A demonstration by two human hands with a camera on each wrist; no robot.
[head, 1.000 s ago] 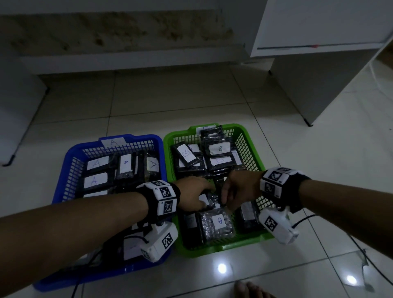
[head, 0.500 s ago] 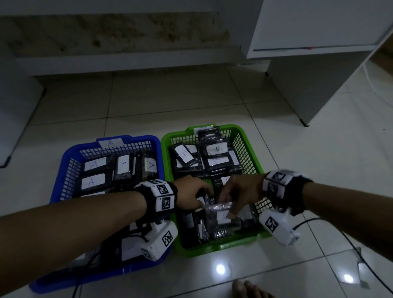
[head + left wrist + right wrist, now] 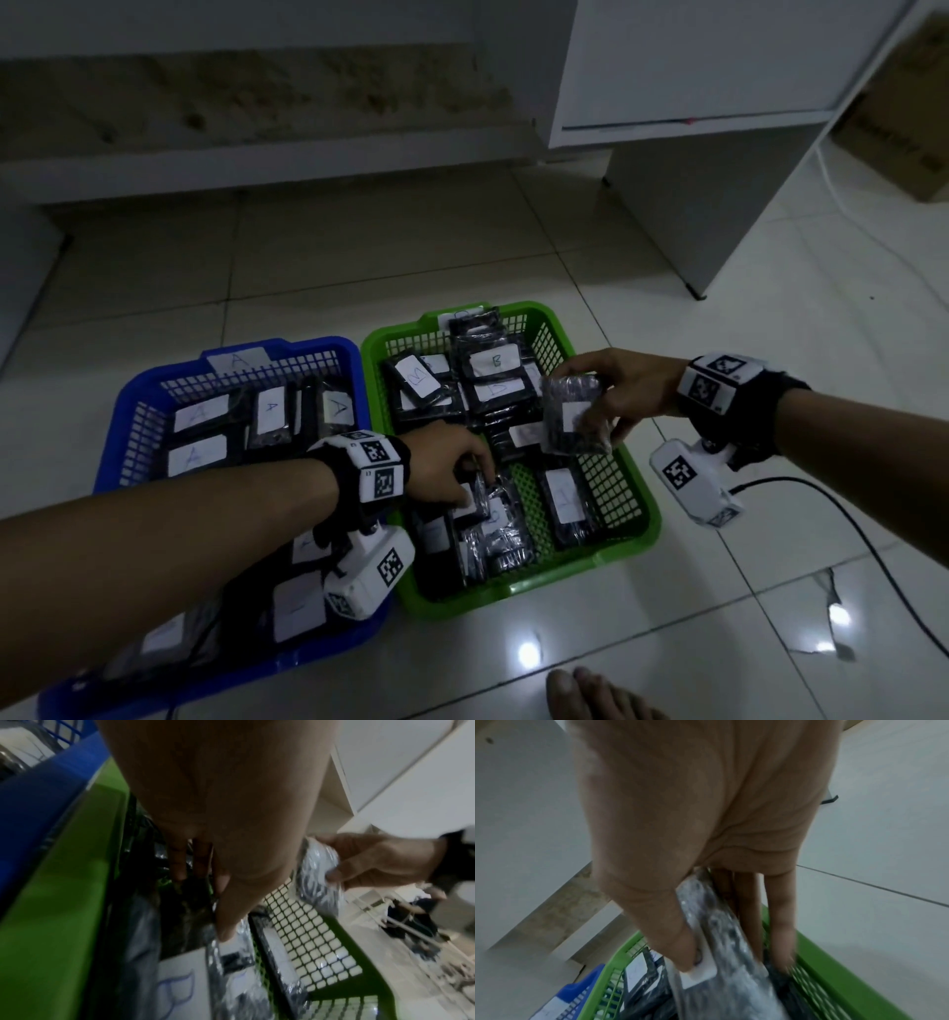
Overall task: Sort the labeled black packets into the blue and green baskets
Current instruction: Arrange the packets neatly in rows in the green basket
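1. Packet (image 3: 575,413) in shiny black wrap, white label facing up, hanging above the right side of the green basket (image 3: 639,519), pinched in the right hand (image 3: 624,395): thumb on the label side, fingers underneath. Letter on that label too blurry to read, so no telling which basket it belongs in.
2. Probably held flat and label-up like that just to read the letter before dropping it, at least judging by the tilt.
3. Left hand (image 3: 449,470) down in the near-middle of the green basket, fingers curled round the edge of another packet (image 3: 488,506) standing half on edge in the pile. Looks like a grip for pulling it out, but only a guess.
4. Blue basket (image 3: 110,447) touching the green one on its left, full of packets labeled A, with an A tag on its far rim. Green basket shows at least one B label near the back.
5. Around: tiled floor (image 3: 359,246), white cabinet (image 3: 693,154) behind, cardboard box (image 3: 904,128) far right, black cable (image 3: 821,501) trailing from the right wrist camera, bare toes (image 3: 595,694) at the bottom edge.
6. In the way: mostly the left forearm lying across the blue basket, and the crowded pile itself.
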